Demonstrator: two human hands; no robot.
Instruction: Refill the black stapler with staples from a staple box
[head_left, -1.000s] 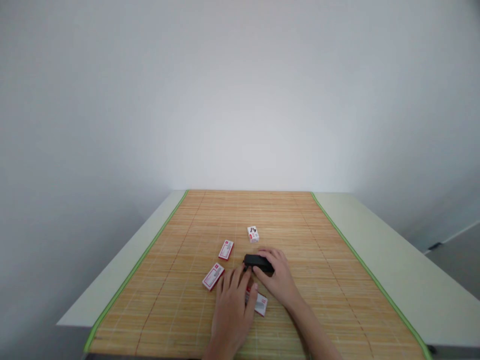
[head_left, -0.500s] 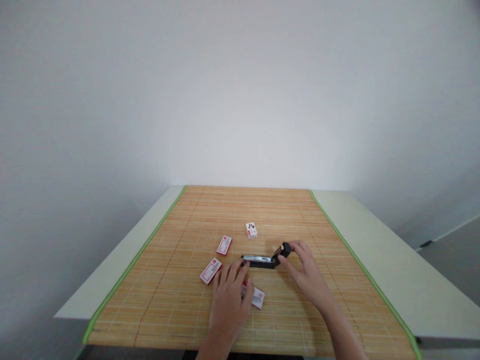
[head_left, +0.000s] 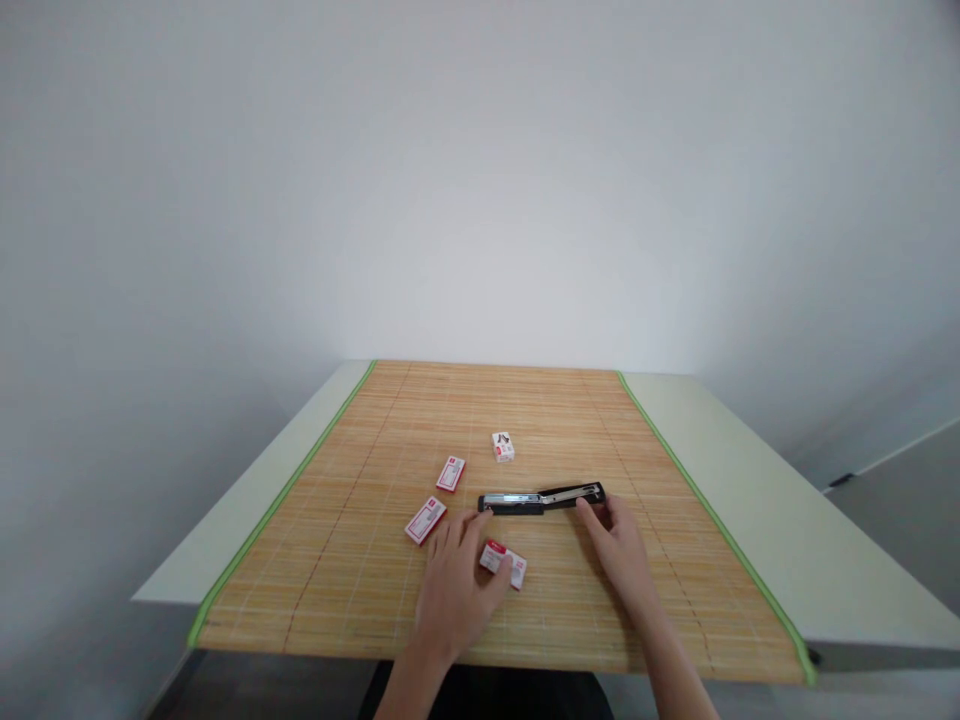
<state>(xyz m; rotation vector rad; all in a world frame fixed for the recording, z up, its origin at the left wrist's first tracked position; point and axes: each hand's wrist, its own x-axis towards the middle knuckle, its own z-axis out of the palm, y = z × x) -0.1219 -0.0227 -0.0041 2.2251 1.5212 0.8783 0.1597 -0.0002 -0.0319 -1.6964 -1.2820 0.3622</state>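
A black stapler (head_left: 511,503) lies unfolded on the bamboo mat, its upper arm swung out to the right and its metal parts showing. My right hand (head_left: 624,550) pinches the far right end of that upper arm between thumb and fingers. My left hand (head_left: 459,580) rests with fingers apart, the index fingertip at the stapler's left end. Its thumb lies over a red and white staple box (head_left: 516,572). Left of that hand are two more such boxes, a nearer box (head_left: 425,520) and a farther box (head_left: 451,473).
A small white box (head_left: 503,447) with a dark picture stands behind the stapler. The green-edged bamboo mat (head_left: 360,600) covers the middle of a white table (head_left: 780,520), which meets a plain wall (head_left: 480,200) at the back.
My right hand has swung the stapler's raised upper arm down to the right, so it now lies nearly flat. The left hand stays by the stapler's left end. The view has shifted slightly.
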